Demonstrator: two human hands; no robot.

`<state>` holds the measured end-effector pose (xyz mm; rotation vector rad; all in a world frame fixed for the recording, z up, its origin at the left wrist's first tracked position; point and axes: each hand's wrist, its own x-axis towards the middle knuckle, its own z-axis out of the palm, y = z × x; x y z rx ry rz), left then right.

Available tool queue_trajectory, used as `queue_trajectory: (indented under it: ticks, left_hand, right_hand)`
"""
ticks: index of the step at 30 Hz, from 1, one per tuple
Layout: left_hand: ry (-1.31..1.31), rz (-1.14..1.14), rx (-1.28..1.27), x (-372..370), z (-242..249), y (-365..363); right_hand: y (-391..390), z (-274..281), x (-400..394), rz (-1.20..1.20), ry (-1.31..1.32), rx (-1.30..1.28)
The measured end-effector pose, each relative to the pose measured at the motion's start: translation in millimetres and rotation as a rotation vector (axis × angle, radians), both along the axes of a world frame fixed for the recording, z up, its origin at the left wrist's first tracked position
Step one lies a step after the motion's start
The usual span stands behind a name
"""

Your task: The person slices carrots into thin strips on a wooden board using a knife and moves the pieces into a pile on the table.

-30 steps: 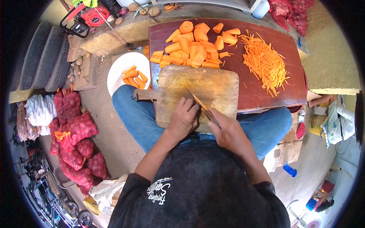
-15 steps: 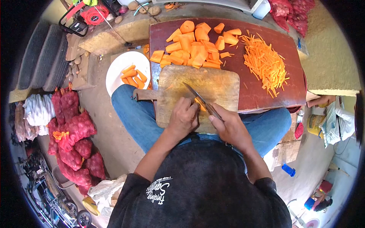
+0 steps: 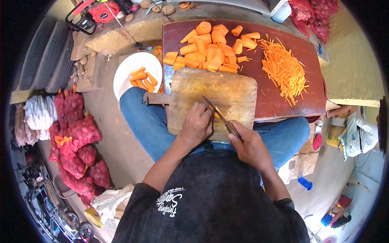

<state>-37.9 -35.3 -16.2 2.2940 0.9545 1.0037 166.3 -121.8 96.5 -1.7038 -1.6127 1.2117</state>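
A wooden cutting board (image 3: 186, 87) rests over my lap against the red table's near edge. My right hand (image 3: 249, 141) grips a knife (image 3: 222, 116), its blade angled up and left across the board. Beside the blade, my left hand (image 3: 197, 123) has its fingers bent and pressed together on the board; what they hold is mostly hidden, with a bit of orange showing by the blade. Peeled carrot chunks (image 3: 202, 48) lie beyond the board, and a heap of thin carrot strips (image 3: 285, 73) lies to the right on the table.
At the left, a white basin (image 3: 125, 77) holds several carrots. The red table (image 3: 259, 103) spans the front. Red mesh sacks (image 3: 79, 156) lie on the floor at left, near stacked tires (image 3: 42, 52). A blue object (image 3: 305, 183) is on the floor at right.
The knife and my right hand have shifted slightly right and down, with the blade tip lower. My left hand stays nearly in place. The whole view has shifted slightly.
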Motion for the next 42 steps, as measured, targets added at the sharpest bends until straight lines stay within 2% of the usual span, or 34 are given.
queue_trajectory:
  ticks: [5,20,23,26,29,35,42]
  left_hand:
    - [0.003,0.004,0.023,2.5,-1.2,1.9]
    - [0.051,-0.013,-0.017,-1.5,6.4,0.5]
    - [-0.009,-0.019,0.019,1.8,2.3,2.7]
    - [-0.011,-0.02,0.006,1.1,-0.5,2.6]
    - [-0.019,-0.008,0.012,-0.1,-0.5,1.7]
    - [0.028,0.004,0.019,2.3,3.4,1.0]
    - [0.014,0.024,0.009,-0.6,5.2,-1.8]
  right_hand:
    - [16.4,-14.7,-6.4,0.013,-0.019,0.089]
    - [-2.4,-8.4,-4.8,-0.026,0.002,0.011]
    - [7.0,-23.9,-11.6,0.004,-0.006,0.171]
    - [18.8,-25.0,-10.0,0.006,-0.017,0.169]
    - [10.3,-4.2,-6.9,-0.056,0.079,0.046]
    - [5.0,-19.4,-12.4,-0.02,-0.006,0.122]
    - [2.6,-7.5,-6.9,-0.03,0.02,0.037]
